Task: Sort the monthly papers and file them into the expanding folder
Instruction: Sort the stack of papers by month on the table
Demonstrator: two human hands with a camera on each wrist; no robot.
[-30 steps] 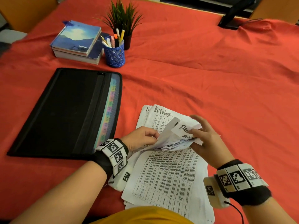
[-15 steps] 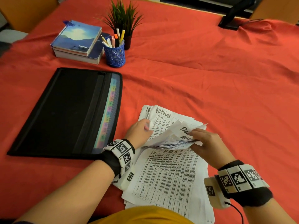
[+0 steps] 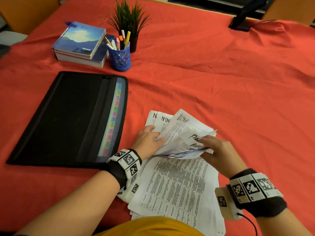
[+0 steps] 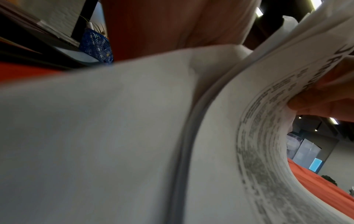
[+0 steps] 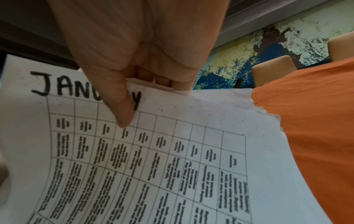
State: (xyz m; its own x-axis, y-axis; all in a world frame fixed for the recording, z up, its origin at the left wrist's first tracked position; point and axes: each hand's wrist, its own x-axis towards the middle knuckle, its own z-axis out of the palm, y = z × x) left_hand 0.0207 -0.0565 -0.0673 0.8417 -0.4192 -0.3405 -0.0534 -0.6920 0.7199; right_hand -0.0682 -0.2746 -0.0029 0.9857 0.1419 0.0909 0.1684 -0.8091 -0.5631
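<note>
The stack of printed monthly papers (image 3: 177,183) lies on the red cloth in front of me. My right hand (image 3: 204,142) pinches a bent-up bundle of sheets (image 3: 187,143). In the right wrist view its thumb (image 5: 122,112) presses on the sheet headed JANUARY (image 5: 134,166), with the fingers behind the bundle. My left hand (image 3: 153,137) curls its fingers round the left edge of the lifted sheets, next to pages headed "Nov" (image 3: 164,119). The black expanding folder (image 3: 68,116) lies flat to the left, its coloured tabs (image 3: 114,120) showing. Loose paper (image 4: 114,136) fills the left wrist view.
At the back left are stacked books (image 3: 80,41), a blue pen cup (image 3: 120,57) and a small potted plant (image 3: 129,16). A black stand (image 3: 242,21) sits at the far right edge. The red tablecloth (image 3: 221,82) is wrinkled.
My left hand has slid away from me up the left side of the stack. The "Nov" pages have come into view and the top sheet is lifted. My right hand has barely moved.
</note>
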